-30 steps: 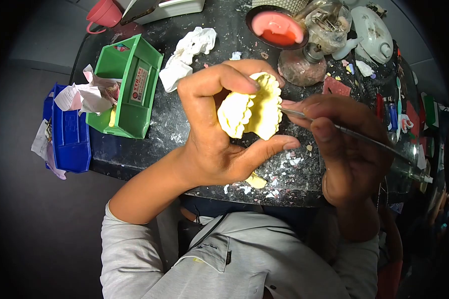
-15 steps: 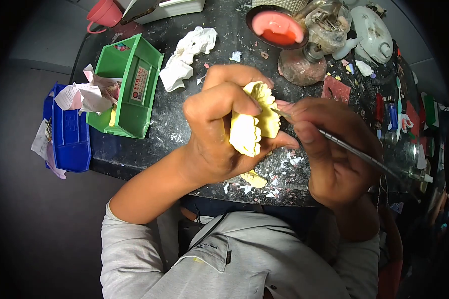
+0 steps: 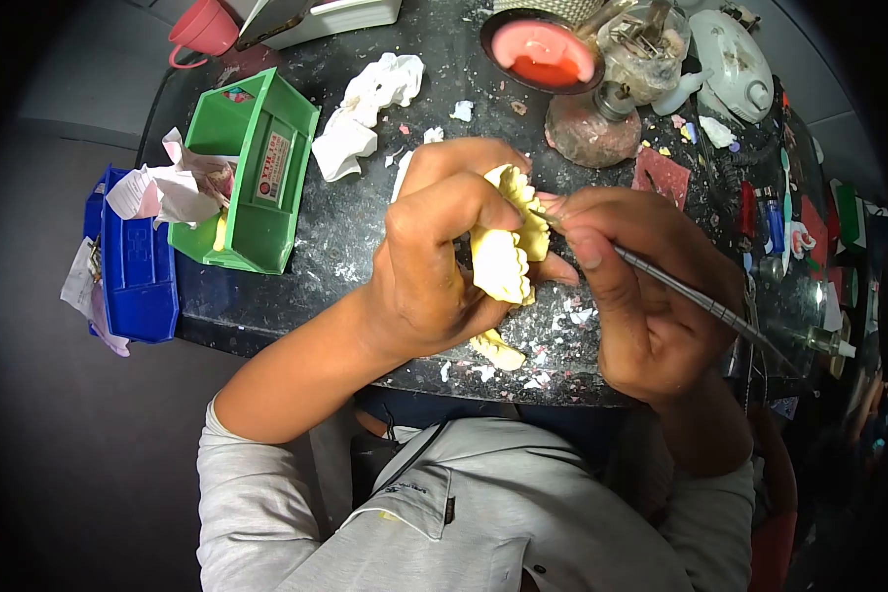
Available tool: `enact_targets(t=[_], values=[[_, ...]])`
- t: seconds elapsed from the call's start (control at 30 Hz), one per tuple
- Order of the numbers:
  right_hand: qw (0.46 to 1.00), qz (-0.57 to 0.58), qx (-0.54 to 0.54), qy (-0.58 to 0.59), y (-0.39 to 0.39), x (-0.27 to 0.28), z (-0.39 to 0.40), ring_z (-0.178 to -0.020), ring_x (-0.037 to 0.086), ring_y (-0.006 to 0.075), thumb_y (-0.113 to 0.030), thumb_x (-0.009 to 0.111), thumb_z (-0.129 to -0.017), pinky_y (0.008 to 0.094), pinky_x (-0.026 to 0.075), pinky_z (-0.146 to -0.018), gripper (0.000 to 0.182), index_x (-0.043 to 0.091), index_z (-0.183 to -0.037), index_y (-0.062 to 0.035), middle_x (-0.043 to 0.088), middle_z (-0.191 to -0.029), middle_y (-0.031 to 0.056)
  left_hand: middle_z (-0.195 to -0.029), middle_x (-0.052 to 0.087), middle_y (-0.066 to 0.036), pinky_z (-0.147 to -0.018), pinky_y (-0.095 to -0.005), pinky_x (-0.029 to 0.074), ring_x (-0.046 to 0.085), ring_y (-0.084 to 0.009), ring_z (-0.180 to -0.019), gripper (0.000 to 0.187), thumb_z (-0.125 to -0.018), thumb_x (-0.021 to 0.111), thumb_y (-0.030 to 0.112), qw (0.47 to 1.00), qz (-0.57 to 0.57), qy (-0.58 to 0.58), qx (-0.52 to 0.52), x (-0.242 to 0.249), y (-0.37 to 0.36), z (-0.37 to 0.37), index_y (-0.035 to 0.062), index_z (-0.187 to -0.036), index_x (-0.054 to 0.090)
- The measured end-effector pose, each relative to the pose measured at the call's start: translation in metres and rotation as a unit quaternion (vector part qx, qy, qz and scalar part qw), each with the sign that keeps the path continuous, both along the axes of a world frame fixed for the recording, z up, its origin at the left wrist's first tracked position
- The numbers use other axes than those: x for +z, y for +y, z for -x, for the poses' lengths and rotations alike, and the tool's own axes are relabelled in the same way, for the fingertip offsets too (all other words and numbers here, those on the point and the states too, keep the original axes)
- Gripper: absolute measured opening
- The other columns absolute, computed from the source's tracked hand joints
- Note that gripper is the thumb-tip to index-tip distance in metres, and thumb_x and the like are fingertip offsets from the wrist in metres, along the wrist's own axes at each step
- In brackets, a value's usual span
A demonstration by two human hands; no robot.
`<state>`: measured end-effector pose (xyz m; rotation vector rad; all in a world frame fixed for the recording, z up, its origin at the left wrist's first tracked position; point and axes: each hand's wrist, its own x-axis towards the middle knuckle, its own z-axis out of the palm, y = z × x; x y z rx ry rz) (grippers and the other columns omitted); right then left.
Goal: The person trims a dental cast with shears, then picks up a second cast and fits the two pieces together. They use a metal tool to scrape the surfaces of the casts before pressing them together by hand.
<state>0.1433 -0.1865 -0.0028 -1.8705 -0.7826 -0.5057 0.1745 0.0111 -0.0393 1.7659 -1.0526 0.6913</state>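
Observation:
My left hand (image 3: 429, 252) is closed around a yellow plaster dental cast (image 3: 500, 264) made of two tooth arches, with the rows of teeth turned to the right. In my right hand (image 3: 651, 286) is a thin metal dental carver (image 3: 676, 284), gripped like a pen. Its tip is right at the cast's teeth, and the ringed handle slants down to the right. Beneath my left hand, a loose yellow plaster piece (image 3: 498, 349) lies on the dark table among white crumbs.
Left stand a green bin (image 3: 291, 212) with papers and a blue bin (image 3: 143, 281). Crumpled tissue (image 3: 350, 143) lies beyond my left hand. Farther back are a dish of pink wax (image 3: 543, 54), a glass spirit burner (image 3: 592, 128) and a grey-white device (image 3: 730, 74). Pens and tools (image 3: 775, 222) lie right.
My left hand has turned the cast slightly and shifted it a little right. My right hand has moved slightly left, with the carver's tip still at the teeth.

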Motion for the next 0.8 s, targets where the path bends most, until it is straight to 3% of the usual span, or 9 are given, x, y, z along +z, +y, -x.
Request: enact_targets(t=[0.23,0.3,0.63,0.7,0.8], values=[[1.0,-0.002,0.002,0.013,0.0,-0.002,0.001,-0.082,0.07,0.0256,0.007,0.06,-0.095,0.0329,0.057,-0.075,0.008,0.065,-0.102,0.0102,0.071,-0.094,0.0218,-0.11,0.059,-0.027,-0.076,-0.0381,0.059,0.069,-0.0331,-0.098,0.069,-0.073,0.091,0.008,1.0,-0.017,-0.005,0.015,0.001,-0.002,0.0,0.0054,-0.115,0.035],[0.993,-0.094,-0.002,0.075,0.002,-0.007,0.003,-0.083,0.07,0.0263,0.007,0.061,-0.095,0.0338,0.057,-0.077,0.008,0.065,-0.102,0.0102,0.07,-0.093,0.0216,-0.109,0.059,-0.027,-0.075,-0.0375,0.059,0.069,-0.0329,-0.098,0.071,-0.073,0.091,0.008,1.0,-0.014,-0.007,0.022,0.002,-0.003,0.0,0.0055,-0.114,0.034],[0.998,-0.008,0.063,0.016,-0.009,-0.001,-0.006,-0.089,0.071,0.0285,-0.001,0.059,-0.099,0.0369,0.06,-0.079,0.013,0.062,-0.107,0.0096,0.069,-0.098,0.0243,-0.105,0.061,-0.026,-0.075,-0.0348,0.058,0.07,-0.03,-0.093,0.082,-0.068,0.097,0.017,0.999,-0.01,0.04,0.016,0.004,-0.002,0.003,0.0059,-0.115,0.031],[0.984,-0.106,0.043,0.134,-0.01,0.0,-0.001,-0.09,0.072,0.0299,-0.006,0.058,-0.102,0.0397,0.064,-0.08,0.016,0.061,-0.104,0.0094,0.067,-0.099,0.0243,-0.1,0.058,-0.021,-0.067,-0.0339,0.054,0.066,-0.0287,-0.09,0.076,-0.066,0.097,0.015,0.995,0.103,0.015,-0.006,-0.001,-0.01,-0.001,-0.0014,-0.112,0.039],[0.977,-0.123,0.036,0.173,-0.008,0.005,0.003,-0.094,0.072,0.0316,-0.009,0.057,-0.103,0.0422,0.065,-0.081,0.019,0.06,-0.104,0.0092,0.065,-0.1,0.0242,-0.104,0.054,-0.02,-0.07,-0.0324,0.06,0.067,-0.0252,-0.088,0.084,-0.066,0.097,0.016,0.996,0.085,0.038,-0.008,0.005,-0.008,0.001,-0.0023,-0.116,0.033]])
